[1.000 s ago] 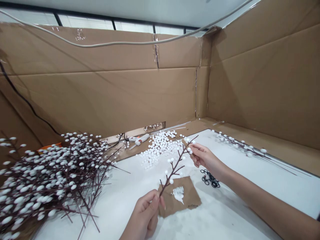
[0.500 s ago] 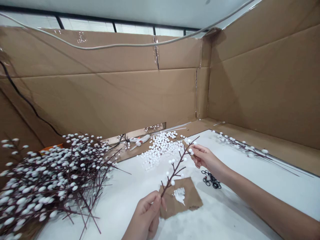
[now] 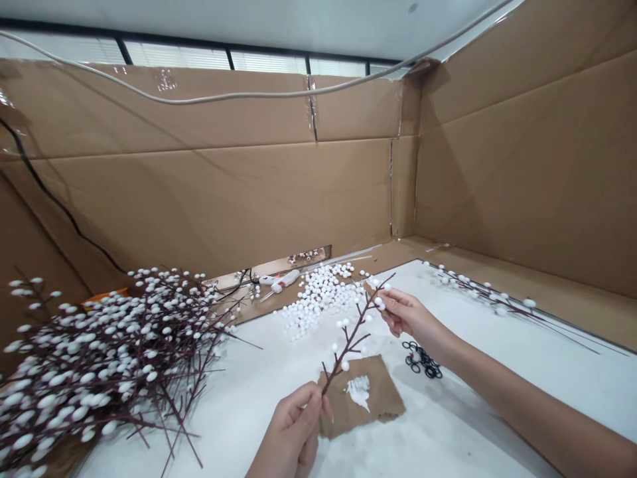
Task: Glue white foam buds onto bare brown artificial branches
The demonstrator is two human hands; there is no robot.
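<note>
A brown artificial berry branch (image 3: 353, 336) with several white berries slants up across the middle of the head view. My left hand (image 3: 291, 425) pinches its lower end between thumb and fingers. Near the upper end, my right hand (image 3: 405, 315) is closed on a white foam berry (image 3: 379, 303) beside a twig; whether the berry is fixed to it I cannot tell. Below the branch lies a brown cardboard piece (image 3: 365, 421) with a smear of white glue or paint (image 3: 359, 392) on it.
Loose white berries (image 3: 323, 292) and a glue gun (image 3: 279, 281) lie at the back. A heap of berry branches (image 3: 99, 358) fills the left. Black rings (image 3: 422, 360) lie right of the cardboard, and finished-looking branches (image 3: 485, 292) further right. Cardboard walls (image 3: 223, 206) enclose the table.
Both hands and the branch hold nearly the same pose. The whole view has shifted very slightly.
</note>
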